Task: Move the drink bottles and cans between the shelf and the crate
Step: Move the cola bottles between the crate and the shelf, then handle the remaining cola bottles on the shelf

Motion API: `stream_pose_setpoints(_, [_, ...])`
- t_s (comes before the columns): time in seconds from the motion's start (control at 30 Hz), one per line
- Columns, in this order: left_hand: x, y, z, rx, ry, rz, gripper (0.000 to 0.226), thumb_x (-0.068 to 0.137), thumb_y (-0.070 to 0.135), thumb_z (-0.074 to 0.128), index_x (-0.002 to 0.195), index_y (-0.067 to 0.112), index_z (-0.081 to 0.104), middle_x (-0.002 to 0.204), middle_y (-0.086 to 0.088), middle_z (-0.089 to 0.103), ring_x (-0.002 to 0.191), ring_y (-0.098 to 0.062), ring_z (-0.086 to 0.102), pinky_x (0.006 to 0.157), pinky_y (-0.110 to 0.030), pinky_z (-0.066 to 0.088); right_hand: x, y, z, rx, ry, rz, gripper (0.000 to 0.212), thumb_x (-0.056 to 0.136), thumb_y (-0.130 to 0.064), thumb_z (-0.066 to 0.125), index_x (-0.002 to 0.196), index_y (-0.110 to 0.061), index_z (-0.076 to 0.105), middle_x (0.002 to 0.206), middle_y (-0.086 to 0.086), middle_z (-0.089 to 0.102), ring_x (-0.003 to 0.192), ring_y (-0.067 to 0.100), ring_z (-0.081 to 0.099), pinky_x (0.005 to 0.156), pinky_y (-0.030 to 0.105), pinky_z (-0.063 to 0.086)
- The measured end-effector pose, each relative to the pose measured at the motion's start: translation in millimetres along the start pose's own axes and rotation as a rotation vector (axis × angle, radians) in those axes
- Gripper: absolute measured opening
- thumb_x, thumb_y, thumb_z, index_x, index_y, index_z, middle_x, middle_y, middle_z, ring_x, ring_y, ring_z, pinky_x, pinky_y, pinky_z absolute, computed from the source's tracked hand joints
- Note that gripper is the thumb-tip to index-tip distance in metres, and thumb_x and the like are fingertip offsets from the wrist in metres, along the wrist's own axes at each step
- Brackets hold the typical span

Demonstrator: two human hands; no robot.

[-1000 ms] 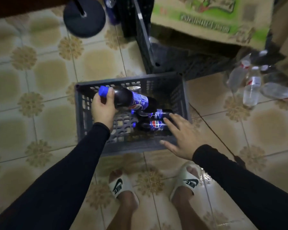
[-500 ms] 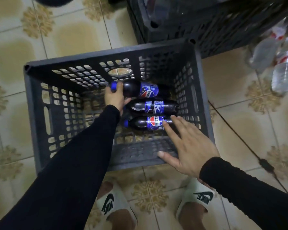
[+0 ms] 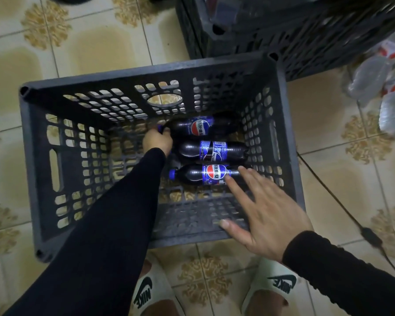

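From the head camera, three dark cola bottles with blue caps and red-white-blue labels lie on their sides, side by side, on the floor of the grey perforated plastic crate [image 3: 39, 169] — so a good part of the loading looks done, though no shelf is in view and I cannot tell how many drinks remain there. The far cola bottle [image 3: 198, 127] lies near the back wall, and the left hand [image 3: 157, 142] is curled round its neck and cap, seemingly setting it down. The middle cola bottle [image 3: 212, 151] and the near cola bottle [image 3: 205, 175] rest just beside one another, caps pointing left. The right hand [image 3: 262, 215] is spread flat with straight fingers above the crate's near rim, holding nothing; its fingertips [image 3: 228, 180] reach the near bottle, contact uncertain. All three bottles look full, glossy and round-bodied — likely to roll if nudged. Clear plastic water bottles [image 3: 392, 106] lie on the tiled floor [image 3: 100, 49] to the right, outside the crate.
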State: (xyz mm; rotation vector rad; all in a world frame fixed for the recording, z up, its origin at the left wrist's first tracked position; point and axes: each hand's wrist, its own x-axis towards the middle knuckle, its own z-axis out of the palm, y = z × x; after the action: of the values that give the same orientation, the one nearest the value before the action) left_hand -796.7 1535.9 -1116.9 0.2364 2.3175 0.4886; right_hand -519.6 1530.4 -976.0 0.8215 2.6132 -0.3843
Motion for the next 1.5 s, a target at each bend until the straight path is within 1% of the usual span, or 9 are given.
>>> stream_pose_setpoints(0.3, [2,-11,-4,-0.041,-0.107,0.101,0.037,0.103,0.023,0.050,0.135,0.009,0.060,0.134,-0.018,0.062,0.126,-0.035,0.055,0.106,-0.034,0.041,1,-1,0,-0.016,0.013,0.001,0.081,0.099,-0.067,0.017,0.143,-0.007,0.050,0.142,0.026,0.051,0.128,0.038,0.055,0.100,0.052,0.048])
stream_pose_setpoints(0.47, [-15,-20,4,0.029,-0.178,0.128,0.037,0.105,0.023,0.045,0.140,0.014,0.049,0.133,-0.019,0.060,0.122,-0.038,0.056,0.101,-0.036,0.042,0,-1,0,-0.012,0.035,0.005,0.082,0.099,-0.067,0.016,0.142,-0.007,0.052,0.140,0.026,0.053,0.127,0.038,0.056,0.099,0.051,0.048])
stream_pose_setpoints(0.6, [-35,-33,-7,0.087,-0.182,0.160,0.054,0.105,0.026,0.044,0.157,0.025,0.028,0.144,-0.014,0.055,0.128,-0.034,0.053,0.103,-0.034,0.041,-1,-1,0,-0.016,0.048,0.006,0.083,0.098,-0.068,0.016,0.143,-0.008,0.051,0.141,0.025,0.053,0.127,0.037,0.056,0.100,0.050,0.048])
stream_pose_setpoints(0.73, [-68,-30,-45,0.240,-0.199,0.247,0.052,0.104,0.033,0.048,0.152,0.015,0.041,0.145,-0.017,0.051,0.130,-0.034,0.051,0.104,-0.035,0.040,-4,-2,-6,0.005,-0.012,0.019,0.083,0.099,-0.069,0.015,0.142,-0.008,0.053,0.142,0.022,0.053,0.127,0.035,0.056,0.104,0.049,0.044])
stream_pose_setpoints(0.83, [-111,-12,-89,0.246,-0.200,0.345,0.047,0.102,0.033,0.053,0.143,0.011,0.053,0.144,-0.013,0.053,0.128,-0.029,0.052,0.101,-0.030,0.040,-12,-11,-33,0.108,-0.016,0.048,0.082,0.099,-0.069,0.016,0.140,-0.008,0.053,0.145,0.020,0.051,0.130,0.035,0.053,0.107,0.048,0.038])
stream_pose_setpoints(1.03, [-219,50,-228,0.262,-0.052,0.598,0.054,0.097,0.043,0.053,0.136,0.007,0.059,0.141,-0.009,0.058,0.132,-0.024,0.048,0.108,-0.025,0.031,-36,-43,-171,0.178,0.109,0.059,0.081,0.097,-0.069,0.018,0.145,-0.010,0.047,0.149,0.019,0.046,0.135,0.035,0.048,0.110,0.047,0.039])
stream_pose_setpoints(1.23, [-348,124,-399,0.250,0.168,0.774,0.069,0.091,0.059,0.041,0.136,0.010,0.061,0.141,-0.009,0.058,0.134,-0.026,0.049,0.115,-0.037,0.030,-70,-99,-374,0.250,0.353,0.013,0.080,0.093,-0.067,0.033,0.146,-0.009,0.046,0.152,0.017,0.042,0.139,0.034,0.042,0.112,0.045,0.034])
stream_pose_setpoints(1.33, [-412,151,-479,0.222,0.299,0.858,0.067,0.091,0.056,0.040,0.132,0.008,0.063,0.137,-0.010,0.061,0.131,-0.027,0.052,0.113,-0.034,0.028,-96,-132,-473,0.262,0.476,-0.043,0.084,0.094,-0.072,0.025,0.147,-0.009,0.044,0.153,0.017,0.041,0.139,0.034,0.040,0.113,0.046,0.034])
stream_pose_setpoints(1.5, [-516,174,-595,0.167,0.492,0.921,0.062,0.092,0.052,0.045,0.131,0.008,0.064,0.137,-0.009,0.061,0.133,-0.024,0.051,0.113,-0.035,0.030,-147,-180,-597,0.286,0.649,-0.208,0.082,0.097,-0.069,0.029,0.145,-0.004,0.046,0.151,0.019,0.042,0.139,0.035,0.039,0.113,0.049,0.037])
